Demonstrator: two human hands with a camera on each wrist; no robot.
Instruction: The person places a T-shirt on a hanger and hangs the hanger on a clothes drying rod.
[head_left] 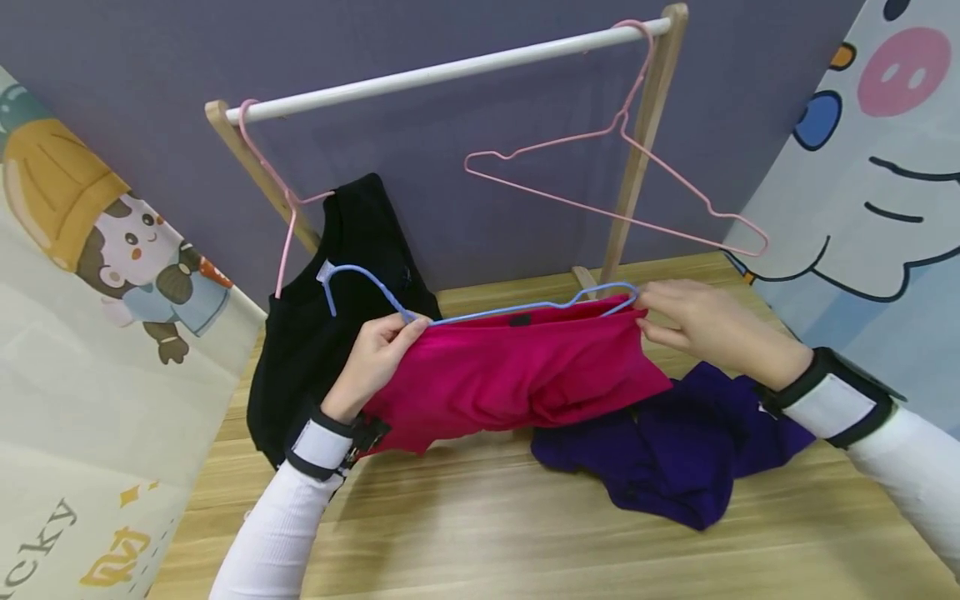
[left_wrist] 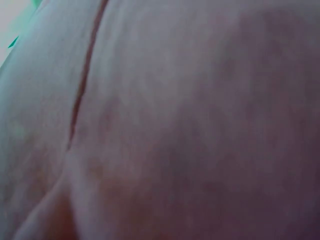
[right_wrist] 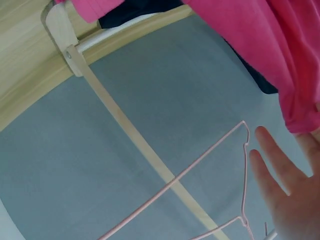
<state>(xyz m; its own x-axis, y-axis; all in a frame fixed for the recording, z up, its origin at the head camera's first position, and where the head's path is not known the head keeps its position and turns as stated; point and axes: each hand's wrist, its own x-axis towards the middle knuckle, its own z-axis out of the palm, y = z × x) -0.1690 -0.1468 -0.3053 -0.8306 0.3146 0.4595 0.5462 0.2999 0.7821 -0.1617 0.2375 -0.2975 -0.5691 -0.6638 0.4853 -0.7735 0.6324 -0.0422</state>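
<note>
In the head view, a magenta garment (head_left: 517,367) with a small black label at its upper edge hangs between both hands. A blue hanger (head_left: 495,314) runs along its opening, hook to the left. My left hand (head_left: 378,358) pinches the hanger near its hook together with the cloth. At the opposite end my right hand (head_left: 697,325) pinches the garment's upper corner, beside the hanger's tip. The right wrist view shows the right hand (right_wrist: 295,190) with two fingers extended and the cloth (right_wrist: 295,100) gathered at the others. Blurred skin fills the left wrist view.
A rack with a white bar (head_left: 450,73) stands behind. A black sleeveless top (head_left: 292,358) hangs from a pink hanger (head_left: 285,192) at left; another pink hanger (head_left: 555,196) hangs bare at right. Dark purple cloth (head_left: 667,450) lies crumpled on the wooden table (head_left: 465,533).
</note>
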